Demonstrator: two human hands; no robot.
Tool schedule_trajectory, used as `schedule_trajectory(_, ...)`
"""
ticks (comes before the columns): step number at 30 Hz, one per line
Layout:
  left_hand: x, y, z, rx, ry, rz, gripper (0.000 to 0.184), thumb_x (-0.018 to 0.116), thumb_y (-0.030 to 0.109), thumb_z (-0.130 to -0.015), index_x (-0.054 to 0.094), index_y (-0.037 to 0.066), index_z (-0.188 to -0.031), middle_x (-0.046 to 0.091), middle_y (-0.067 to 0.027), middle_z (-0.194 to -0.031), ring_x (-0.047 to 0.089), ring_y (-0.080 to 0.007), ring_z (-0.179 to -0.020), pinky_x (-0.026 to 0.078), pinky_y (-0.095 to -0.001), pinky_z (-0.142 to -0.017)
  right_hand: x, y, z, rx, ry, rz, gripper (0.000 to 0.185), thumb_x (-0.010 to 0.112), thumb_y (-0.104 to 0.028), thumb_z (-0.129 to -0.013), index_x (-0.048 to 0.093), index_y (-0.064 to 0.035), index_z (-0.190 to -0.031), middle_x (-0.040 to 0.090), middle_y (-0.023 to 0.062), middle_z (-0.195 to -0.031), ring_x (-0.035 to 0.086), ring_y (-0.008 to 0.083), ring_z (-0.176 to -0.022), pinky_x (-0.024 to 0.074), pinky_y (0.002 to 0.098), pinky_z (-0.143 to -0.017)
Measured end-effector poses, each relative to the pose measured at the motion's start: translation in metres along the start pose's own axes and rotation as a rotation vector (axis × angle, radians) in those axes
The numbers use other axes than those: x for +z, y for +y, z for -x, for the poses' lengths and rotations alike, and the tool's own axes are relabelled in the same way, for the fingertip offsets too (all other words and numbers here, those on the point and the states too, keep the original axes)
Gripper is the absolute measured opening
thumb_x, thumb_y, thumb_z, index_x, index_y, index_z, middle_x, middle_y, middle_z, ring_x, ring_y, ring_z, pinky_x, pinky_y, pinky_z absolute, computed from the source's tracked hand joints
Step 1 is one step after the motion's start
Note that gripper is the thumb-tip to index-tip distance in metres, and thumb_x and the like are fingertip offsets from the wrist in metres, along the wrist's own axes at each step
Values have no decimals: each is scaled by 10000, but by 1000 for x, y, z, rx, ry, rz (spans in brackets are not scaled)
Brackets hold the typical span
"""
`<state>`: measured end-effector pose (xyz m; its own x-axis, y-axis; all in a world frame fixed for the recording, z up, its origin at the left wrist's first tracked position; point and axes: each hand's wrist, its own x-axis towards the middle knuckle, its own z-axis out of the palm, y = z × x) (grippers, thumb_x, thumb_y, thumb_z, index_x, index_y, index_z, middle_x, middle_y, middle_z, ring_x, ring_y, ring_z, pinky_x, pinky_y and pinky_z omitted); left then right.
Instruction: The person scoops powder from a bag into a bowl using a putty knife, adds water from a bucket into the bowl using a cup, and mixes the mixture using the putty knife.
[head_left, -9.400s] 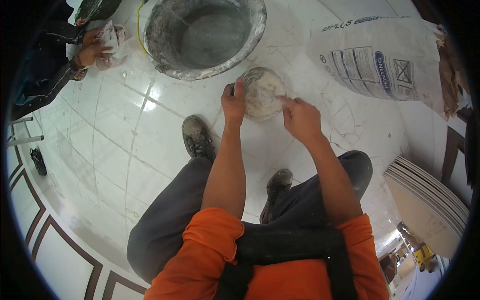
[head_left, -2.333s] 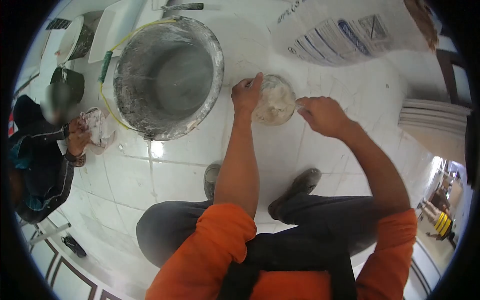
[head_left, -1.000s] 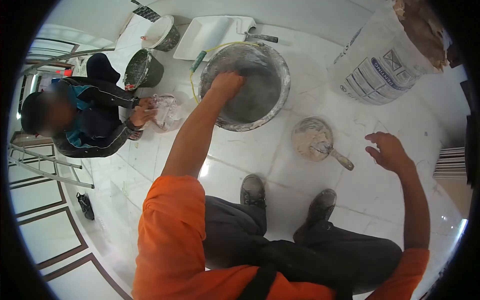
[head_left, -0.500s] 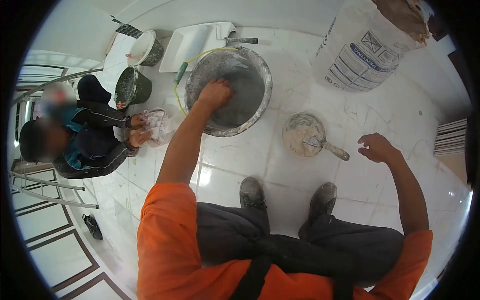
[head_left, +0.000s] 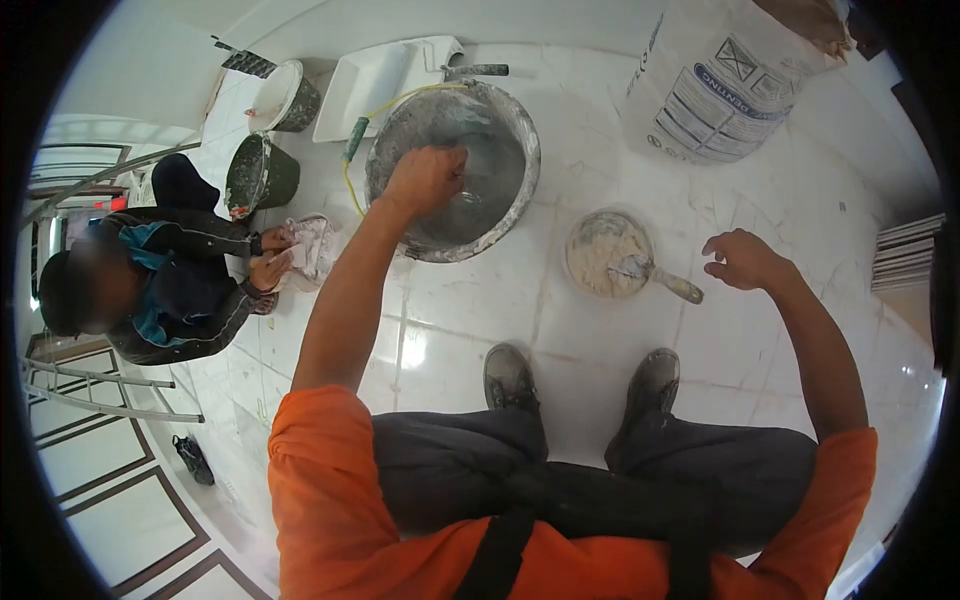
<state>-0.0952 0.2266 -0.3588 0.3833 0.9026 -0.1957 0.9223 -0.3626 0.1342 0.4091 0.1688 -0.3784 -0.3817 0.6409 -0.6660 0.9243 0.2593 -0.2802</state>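
My left hand (head_left: 427, 180) is inside the mouth of a large dark bucket (head_left: 515, 225), above greyish water (head_left: 480, 195). Its fingers curl downward into a closed shape; whatever they might hold is hidden. To the right, a round tub (head_left: 571, 262) of pale putty (head_left: 605, 250) stands on the tiles. A putty knife (head_left: 678, 284) rests in it, blade in the putty and handle over the rim. Beyond that handle hovers my right hand (head_left: 742, 260), fingers loosely bent, thumb apart, with nothing in it.
A co-worker (head_left: 180, 270) crouches at the left, both hands on a whitish cloth or bag (head_left: 312, 250). Near them stand a dark green bucket (head_left: 275, 175) and another bucket (head_left: 300, 105). A paint tray (head_left: 345, 90) with a roller lies behind my bucket. A large printed sack (head_left: 715, 100) stands back right.
My left hand has risen slightly inside the bucket, and its fingers look more curled. My right hand has shifted a little up and left in view. The camera has moved slightly.
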Motion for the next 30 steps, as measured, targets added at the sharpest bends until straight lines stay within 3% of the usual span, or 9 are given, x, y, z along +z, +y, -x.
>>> schedule_trajectory(6,11,-7,20,167,120,-167,201,726,173,-810,602,97,-950,686,-130,-869,694,-367,-829,556,-479,-737,-3,-9,-9,-59,16,53,353,699,-267,-932,709,-43,-1204,734,188,-1091,669,356,-1091,522,460,-958)
schedule_trajectory(12,16,-9,36,208,143,-289,181,700,147,-818,600,123,-967,656,-103,-853,692,-332,-806,566,-469,-726,-10,-27,-15,-80,17,36,349,701,-269,-933,712,-39,-1196,731,189,-1091,646,356,-1127,514,451,-971)
schedule_trajectory(22,8,-8,43,232,302,-274,163,672,101,-801,630,153,-949,636,-73,-838,694,-303,-795,572,-446,-708,-11,-30,-18,-70,27,51,372,697,-277,-937,706,-34,-1218,750,190,-1039,679,352,-1090,534,436,-950)
schedule_trajectory(30,2,-11,38,245,337,-272,187,707,114,-800,585,131,-941,607,-72,-827,678,-315,-816,555,-456,-710,-10,-24,-20,-61,8,49,377,707,-282,-926,711,-41,-1216,727,203,-1105,669,357,-1097,530,443,-962)
